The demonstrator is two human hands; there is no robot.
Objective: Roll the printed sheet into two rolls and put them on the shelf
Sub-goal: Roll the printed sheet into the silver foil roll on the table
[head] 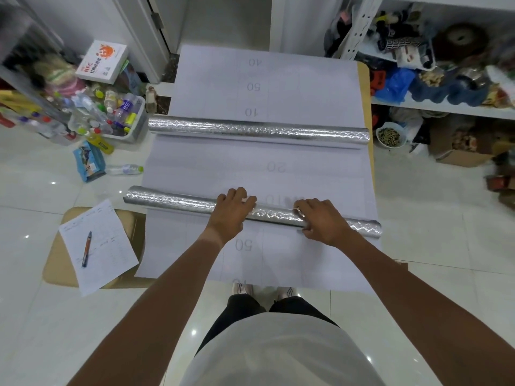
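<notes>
A long white printed sheet (pixel 264 168) with faint numbers lies flat on a low surface in front of me. Two silver, foil-backed rolls lie across it. The far roll (pixel 259 130) sits at mid-sheet, untouched. The near roll (pixel 172 203) lies slightly slanted, closer to me. My left hand (pixel 230 214) lies over the top of the near roll, fingers curled over its far side. My right hand (pixel 322 221) grips the same roll further right, thumb under its near side. The roll's ends stick out on both sides of my hands.
A cardboard piece (pixel 60 263) with a paper form (pixel 97 246) and pen (pixel 87 249) lies at lower left. A tub of bottles (pixel 111 118) stands at left. A cluttered white shelf (pixel 443 104) stands at right, a bowl (pixel 390 135) on the floor below.
</notes>
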